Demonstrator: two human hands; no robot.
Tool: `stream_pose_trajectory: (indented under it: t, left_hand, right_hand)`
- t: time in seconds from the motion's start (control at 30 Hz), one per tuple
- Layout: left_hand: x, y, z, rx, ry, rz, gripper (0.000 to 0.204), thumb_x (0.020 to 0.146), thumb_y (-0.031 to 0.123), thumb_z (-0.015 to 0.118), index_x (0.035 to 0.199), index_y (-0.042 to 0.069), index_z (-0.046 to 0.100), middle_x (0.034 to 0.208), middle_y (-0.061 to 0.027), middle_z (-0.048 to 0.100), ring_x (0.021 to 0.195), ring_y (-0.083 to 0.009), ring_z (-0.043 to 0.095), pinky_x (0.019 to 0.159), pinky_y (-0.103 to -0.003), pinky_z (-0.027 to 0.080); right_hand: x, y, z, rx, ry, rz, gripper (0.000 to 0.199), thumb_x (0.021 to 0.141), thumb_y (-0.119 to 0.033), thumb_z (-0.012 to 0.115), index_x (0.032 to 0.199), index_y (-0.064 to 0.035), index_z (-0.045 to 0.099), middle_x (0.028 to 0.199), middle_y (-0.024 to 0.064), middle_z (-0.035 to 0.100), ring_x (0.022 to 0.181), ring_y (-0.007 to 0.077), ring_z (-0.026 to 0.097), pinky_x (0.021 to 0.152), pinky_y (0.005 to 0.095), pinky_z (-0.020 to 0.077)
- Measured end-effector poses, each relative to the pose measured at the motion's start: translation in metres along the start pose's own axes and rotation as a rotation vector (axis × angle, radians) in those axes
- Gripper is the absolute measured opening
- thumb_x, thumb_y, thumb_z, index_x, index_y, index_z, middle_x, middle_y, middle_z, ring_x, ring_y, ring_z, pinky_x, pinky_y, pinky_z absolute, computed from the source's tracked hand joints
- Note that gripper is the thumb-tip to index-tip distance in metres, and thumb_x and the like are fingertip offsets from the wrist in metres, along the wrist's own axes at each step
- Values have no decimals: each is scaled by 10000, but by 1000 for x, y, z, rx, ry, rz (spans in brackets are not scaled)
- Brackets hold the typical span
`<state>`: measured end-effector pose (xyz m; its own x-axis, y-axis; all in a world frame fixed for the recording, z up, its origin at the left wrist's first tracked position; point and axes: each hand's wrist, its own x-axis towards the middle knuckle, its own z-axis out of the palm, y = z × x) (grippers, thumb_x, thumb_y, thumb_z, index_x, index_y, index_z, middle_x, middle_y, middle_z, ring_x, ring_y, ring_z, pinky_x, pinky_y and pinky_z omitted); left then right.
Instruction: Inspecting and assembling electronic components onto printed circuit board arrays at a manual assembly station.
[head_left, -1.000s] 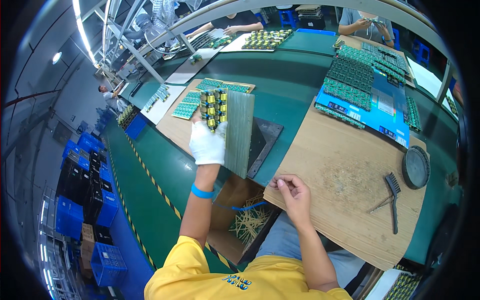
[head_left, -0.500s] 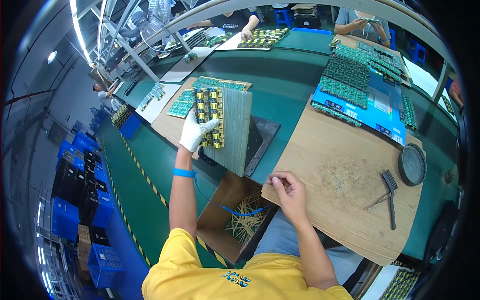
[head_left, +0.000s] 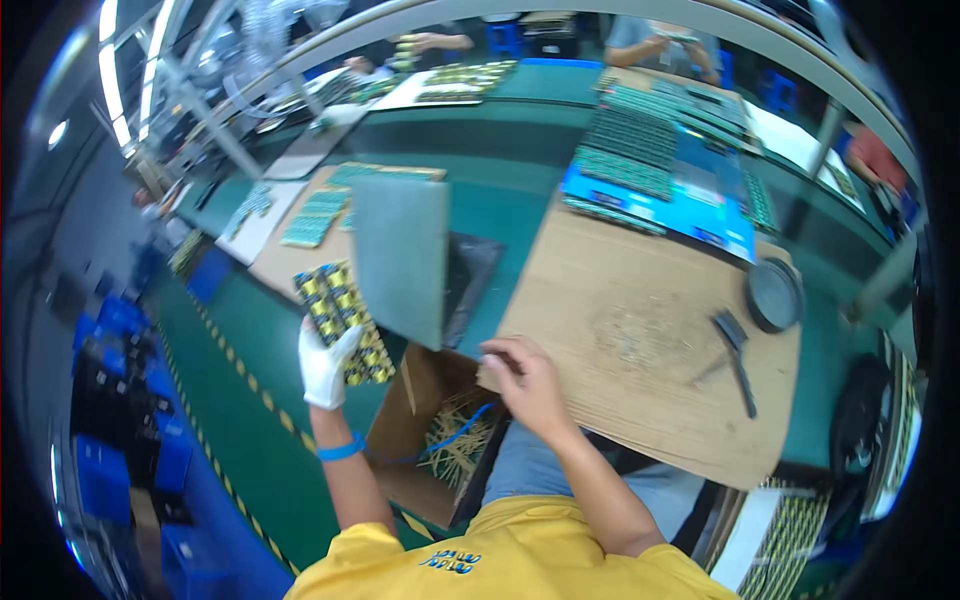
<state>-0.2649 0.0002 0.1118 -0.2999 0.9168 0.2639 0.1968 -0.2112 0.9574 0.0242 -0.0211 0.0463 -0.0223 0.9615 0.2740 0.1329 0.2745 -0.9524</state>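
My left hand (head_left: 326,364), in a white glove, grips a circuit board panel (head_left: 347,325) set with rows of yellow and black components. The panel tilts left of an upright pale plate (head_left: 400,260) on a dark base (head_left: 472,275). Below it a thin tan strip (head_left: 408,385) hangs in the air over a cardboard box (head_left: 405,480), which holds many similar strips (head_left: 455,445). My bare right hand (head_left: 530,385) rests at the near left corner of a cardboard sheet (head_left: 640,390). Its fingers are curled, and anything inside them is hidden.
Crumbs, a black brush (head_left: 738,360) and a round dark dish (head_left: 774,295) lie on the cardboard sheet. Green boards (head_left: 625,150) are stacked on a blue box (head_left: 715,225). More boards (head_left: 315,217) lie far left. Other people work across the green bench.
My left hand has lowered the circuit board panel and moved it left, away from the upright plate. A thin strip now shows above the box. My right hand stays at the cardboard corner.
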Motion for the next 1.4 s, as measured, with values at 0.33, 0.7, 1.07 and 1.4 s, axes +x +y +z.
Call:
stream_pose_trajectory:
  t: [0.33, 0.7, 1.07, 1.4]
  left_hand:
    - [-49, 40, 188, -227, -716, -117, 550, 885, 85, 789, 1351, -18, 514, 1211, -66, 641, 1069, -128, 610, 965, -298, 497]
    - [3, 34, 365, -376, -995, -75, 422, 925, 121, 764, 1265, -11, 553, 1163, -46, 641, 1065, -96, 568, 914, -292, 496]
    - [9, -8, 369, -366, -1026, -168, 263, 1068, 268, 577, 1141, 18, 606, 987, 34, 556, 896, -50, 464, 805, -240, 429]
    - [6, -2, 366, -436, -989, -161, 318, 1087, 294, 529, 1182, 7, 630, 1075, -10, 657, 969, -76, 557, 884, -269, 473]
  right_hand:
    - [50, -36, -231, -486, 624, -213, 263, 922, -130, 706, 1144, 11, 708, 971, 118, 736, 838, 161, 666, 782, 301, 534]
    - [182, 121, -487, -1183, 496, 498, 503, 883, -351, 752, 1143, 75, 686, 1108, 292, 710, 1040, 415, 703, 880, 482, 543]
    - [226, 150, -549, -428, 652, 577, 266, 941, -209, 696, 1069, 22, 667, 912, 137, 676, 784, 271, 682, 621, 423, 569]
    - [-4, 7, -587, -89, 752, 304, 139, 1016, -166, 648, 939, -64, 595, 938, 55, 665, 813, 156, 648, 719, 318, 545]
